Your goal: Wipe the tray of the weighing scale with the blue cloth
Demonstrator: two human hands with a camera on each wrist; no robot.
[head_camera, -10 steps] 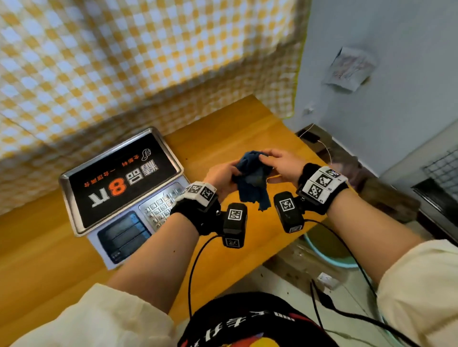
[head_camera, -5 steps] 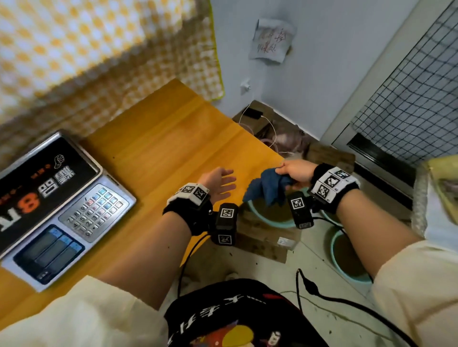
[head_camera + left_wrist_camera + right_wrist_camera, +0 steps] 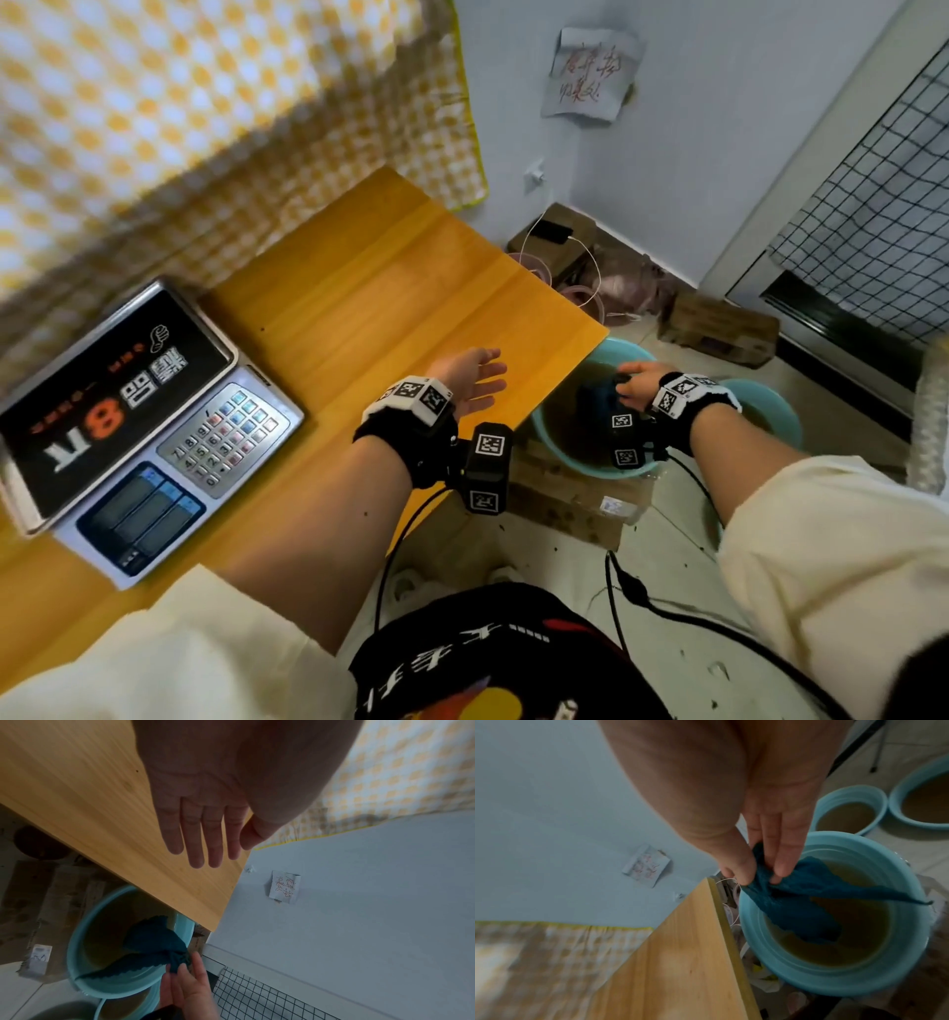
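Observation:
The weighing scale sits at the left of the wooden table, its black tray edged in steel and its keypad toward me. My right hand pinches the blue cloth over a light-blue basin of murky water on the floor, right of the table. The cloth's lower end hangs into the basin. My left hand hovers flat over the table's right end, fingers straight, holding nothing.
The table's right edge runs beside the basin. More light-blue basins stand on the floor further right. Cardboard lies under the basin. A checked yellow curtain hangs behind the table; a wire grid stands at far right.
My left hand let go of the cloth and stayed over the table. My right hand carried the cloth off the table's right edge and down into the basin. The view swung right.

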